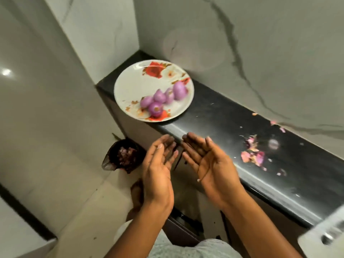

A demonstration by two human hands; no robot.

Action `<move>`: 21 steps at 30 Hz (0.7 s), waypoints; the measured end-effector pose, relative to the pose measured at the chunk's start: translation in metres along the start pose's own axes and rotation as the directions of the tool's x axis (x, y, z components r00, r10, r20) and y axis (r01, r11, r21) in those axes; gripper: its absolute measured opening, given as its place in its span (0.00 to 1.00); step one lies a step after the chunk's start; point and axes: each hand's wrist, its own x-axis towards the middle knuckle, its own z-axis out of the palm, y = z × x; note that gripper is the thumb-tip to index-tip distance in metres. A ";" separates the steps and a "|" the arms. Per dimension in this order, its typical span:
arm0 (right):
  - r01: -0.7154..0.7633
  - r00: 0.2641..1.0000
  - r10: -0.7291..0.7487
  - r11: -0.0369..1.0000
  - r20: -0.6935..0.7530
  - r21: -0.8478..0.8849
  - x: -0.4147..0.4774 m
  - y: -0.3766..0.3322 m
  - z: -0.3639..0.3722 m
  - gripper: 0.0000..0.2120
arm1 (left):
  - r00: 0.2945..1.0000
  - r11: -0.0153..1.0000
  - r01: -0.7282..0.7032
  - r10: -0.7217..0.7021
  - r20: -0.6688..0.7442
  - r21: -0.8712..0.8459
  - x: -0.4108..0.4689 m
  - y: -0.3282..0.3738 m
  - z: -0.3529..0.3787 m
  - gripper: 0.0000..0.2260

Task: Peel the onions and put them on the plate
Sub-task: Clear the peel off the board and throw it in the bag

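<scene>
A white plate [134,84] with red flower prints sits at the far left end of the black counter [214,116]. Several peeled purple onions [163,98] lie in a row on its near right side. My left hand [158,164] and my right hand [206,159] hover side by side in front of the counter's edge, palms facing each other, fingers straight, holding nothing. Both hands are below and nearer than the plate.
Pink onion skins [253,153] are scattered on the counter to the right of my hands. A dark bin [124,155] with peels inside stands on the floor below the plate. A white object [327,233] juts in at the lower right. A grey wall backs the counter.
</scene>
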 end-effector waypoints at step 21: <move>-0.307 0.748 -0.571 0.155 -0.339 -0.939 -0.026 -0.045 -0.275 0.42 | 0.843 0.653 -0.399 -0.014 0.537 0.644 0.050 -0.087 0.094 0.13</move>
